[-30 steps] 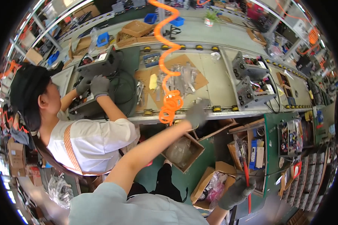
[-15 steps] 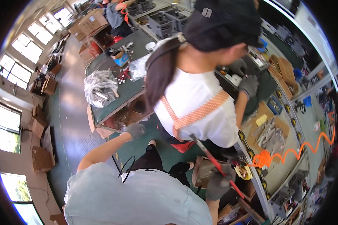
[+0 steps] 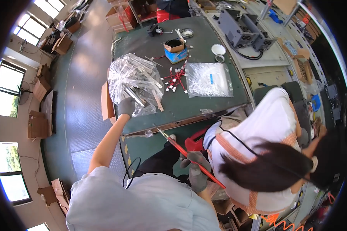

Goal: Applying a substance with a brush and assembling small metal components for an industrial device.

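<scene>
My left hand (image 3: 127,107), in a grey glove, is at the near edge of a clear plastic bag (image 3: 137,79) full of pale metal strips, touching or nearly touching it. Its back faces me, so what its fingers do is hidden. My right hand (image 3: 198,169), also gloved, is closed around a long red tool (image 3: 176,145) with a narrow metal tip. That tip points up and left toward the near edge of the green-topped table (image 3: 173,109); the tool's exact kind cannot be made out.
Red wires with white connectors (image 3: 176,78), a bag of white parts (image 3: 209,79) and a blue box (image 3: 176,52) lie on the table. Close on my right, a co-worker (image 3: 254,154) bends over the line. A red stool (image 3: 195,139) stands between us.
My view has swung toward the table. My left hand has gone from the table's near edge to the bag of strips. My right hand still grips the red tool, now nearer the table.
</scene>
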A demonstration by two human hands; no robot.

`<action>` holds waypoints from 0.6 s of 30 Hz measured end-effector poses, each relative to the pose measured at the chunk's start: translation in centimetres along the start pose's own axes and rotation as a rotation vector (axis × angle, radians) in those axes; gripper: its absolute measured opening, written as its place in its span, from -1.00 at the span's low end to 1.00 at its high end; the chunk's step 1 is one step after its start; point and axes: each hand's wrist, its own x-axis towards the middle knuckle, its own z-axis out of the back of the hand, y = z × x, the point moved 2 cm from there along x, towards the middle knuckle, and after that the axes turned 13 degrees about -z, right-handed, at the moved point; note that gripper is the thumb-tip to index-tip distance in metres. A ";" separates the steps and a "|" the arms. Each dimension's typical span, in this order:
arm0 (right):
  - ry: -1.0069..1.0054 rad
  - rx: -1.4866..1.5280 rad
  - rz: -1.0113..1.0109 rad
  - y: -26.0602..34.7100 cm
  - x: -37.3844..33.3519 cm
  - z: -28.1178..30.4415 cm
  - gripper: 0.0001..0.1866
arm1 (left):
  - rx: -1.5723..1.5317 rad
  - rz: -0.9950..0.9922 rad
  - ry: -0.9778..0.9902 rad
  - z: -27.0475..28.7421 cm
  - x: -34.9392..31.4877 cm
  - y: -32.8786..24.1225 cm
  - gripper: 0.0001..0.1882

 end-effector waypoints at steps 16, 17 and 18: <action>-0.124 -0.022 -0.193 -2.5 18.8 -3.4 -0.53 | -0.106 0.200 0.319 1.2 1.9 3.7 -0.71; -0.140 -0.001 -0.203 -2.5 19.6 -3.2 -0.53 | -0.108 0.229 0.364 1.6 1.9 3.0 -0.71; -0.135 0.021 -0.200 -2.6 20.4 -3.3 -0.53 | -0.197 0.126 0.311 0.7 1.2 3.7 -0.74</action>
